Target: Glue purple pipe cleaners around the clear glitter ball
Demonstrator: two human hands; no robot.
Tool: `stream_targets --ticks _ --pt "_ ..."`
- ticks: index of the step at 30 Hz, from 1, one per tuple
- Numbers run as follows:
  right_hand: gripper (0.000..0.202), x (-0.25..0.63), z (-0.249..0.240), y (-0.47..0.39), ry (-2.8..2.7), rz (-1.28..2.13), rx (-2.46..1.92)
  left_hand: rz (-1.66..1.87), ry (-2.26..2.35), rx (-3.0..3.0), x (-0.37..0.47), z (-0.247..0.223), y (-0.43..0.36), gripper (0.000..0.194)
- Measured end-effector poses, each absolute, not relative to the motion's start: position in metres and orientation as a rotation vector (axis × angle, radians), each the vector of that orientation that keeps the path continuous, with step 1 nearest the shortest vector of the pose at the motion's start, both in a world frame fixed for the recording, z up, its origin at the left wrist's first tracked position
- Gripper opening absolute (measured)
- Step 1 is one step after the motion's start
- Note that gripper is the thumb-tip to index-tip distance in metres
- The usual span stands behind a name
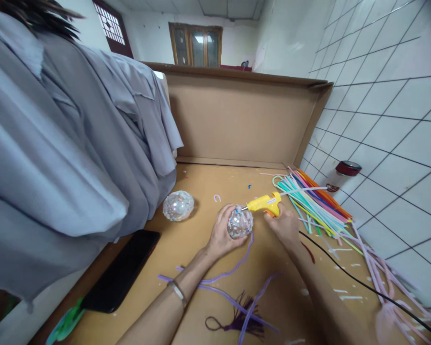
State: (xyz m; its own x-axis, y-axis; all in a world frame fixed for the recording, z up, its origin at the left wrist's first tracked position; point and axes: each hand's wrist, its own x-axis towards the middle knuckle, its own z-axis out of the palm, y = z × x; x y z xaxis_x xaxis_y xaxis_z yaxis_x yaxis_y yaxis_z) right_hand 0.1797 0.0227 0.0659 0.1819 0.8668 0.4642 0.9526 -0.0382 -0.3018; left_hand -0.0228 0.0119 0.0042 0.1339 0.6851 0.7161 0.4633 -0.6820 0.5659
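My left hand [224, 233] is closed around a clear ball [240, 223] with colourful flecks, holding it just above or on the table. In my right hand [283, 223] is a yellow hot glue gun [264, 203], a glue stick poking out of its back. The gun's metal nozzle meets the upper part of the ball. A purple pipe cleaner [233, 273] trails from the ball's right side down across the table. Left of my hands rests a second clear flecked ball [178, 205]. A dark purple tassel [244, 318] lies near the front edge, beneath another purple pipe cleaner.
Multicoloured pipe cleaners [319, 203] are heaped at right, beside a red-lidded jar [345, 173] and the tiled wall. A black cord [359, 280] crosses the right side. A black phone [122, 270] lies at left below hanging grey cloth [93, 143]. A cardboard panel [237, 117] stands behind.
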Motion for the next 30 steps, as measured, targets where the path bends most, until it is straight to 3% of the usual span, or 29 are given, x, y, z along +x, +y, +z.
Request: stream_targets --ticks 30 --pt "0.021 0.194 0.067 0.032 -1.809 -0.019 -1.895 1.570 1.068 2.222 -0.022 0.006 0.010 0.084"
